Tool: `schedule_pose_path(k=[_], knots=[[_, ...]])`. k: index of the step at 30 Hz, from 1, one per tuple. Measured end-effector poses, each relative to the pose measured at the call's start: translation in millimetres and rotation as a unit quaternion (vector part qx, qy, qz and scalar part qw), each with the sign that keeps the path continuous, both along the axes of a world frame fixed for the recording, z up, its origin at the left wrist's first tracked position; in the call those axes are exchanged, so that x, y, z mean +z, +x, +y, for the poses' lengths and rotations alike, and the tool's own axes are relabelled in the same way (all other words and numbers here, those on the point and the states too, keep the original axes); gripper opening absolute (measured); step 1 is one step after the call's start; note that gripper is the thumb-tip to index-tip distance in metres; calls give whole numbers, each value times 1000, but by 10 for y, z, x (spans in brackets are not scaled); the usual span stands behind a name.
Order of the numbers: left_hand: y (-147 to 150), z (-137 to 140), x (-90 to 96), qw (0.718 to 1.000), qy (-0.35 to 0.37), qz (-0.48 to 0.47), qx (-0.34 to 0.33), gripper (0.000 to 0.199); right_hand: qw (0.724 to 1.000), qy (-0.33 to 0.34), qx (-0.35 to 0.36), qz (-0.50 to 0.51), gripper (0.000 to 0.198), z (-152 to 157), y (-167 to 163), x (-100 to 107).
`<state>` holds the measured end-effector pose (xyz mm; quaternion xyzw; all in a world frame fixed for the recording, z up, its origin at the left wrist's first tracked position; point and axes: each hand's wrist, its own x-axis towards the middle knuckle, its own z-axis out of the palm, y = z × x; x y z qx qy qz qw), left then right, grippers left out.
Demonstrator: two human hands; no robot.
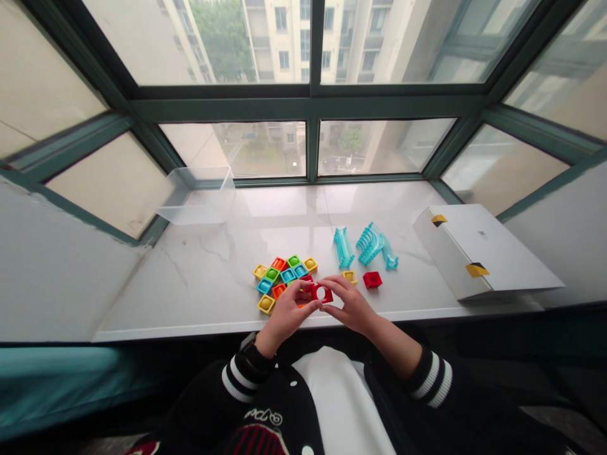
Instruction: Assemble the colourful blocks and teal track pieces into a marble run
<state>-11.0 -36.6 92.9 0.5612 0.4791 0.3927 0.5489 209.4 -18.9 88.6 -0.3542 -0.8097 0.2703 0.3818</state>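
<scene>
Between my two hands is a red toy block [314, 291] with a round hole through its face. My left hand [290, 311] grips its left side with thumb and fingers, and my right hand [351, 306] pinches its right side. Just behind and left of my hands lies a cluster of coloured blocks [287, 275] in yellow, orange, green and blue, partly hidden by my left hand. A yellow block [349, 277] and another red block [372, 280] rest on the sill beyond my right hand.
Several clear blue track pieces [371, 243] lie behind the loose blocks. A white box [488, 246] with yellow-black tape stands at the right. A clear plastic bin [199, 213] sits at the back left. Windows border the white marbled sill [190, 303].
</scene>
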Motion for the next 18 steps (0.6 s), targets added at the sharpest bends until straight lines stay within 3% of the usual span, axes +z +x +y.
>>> schedule_pose_path(k=[7, 14, 18], knots=[[0, -3, -31, 998, 8, -42, -52, 45, 1000, -2, -8, -1, 48, 29, 99, -26], [-85, 47, -78, 997, 28, 53, -46, 34, 998, -22, -52, -25, 50, 23, 431, -135], [-202, 118, -134, 973, 134, 181, -47, 30, 990, -41, -130, -36, 48, 21, 771, -261]])
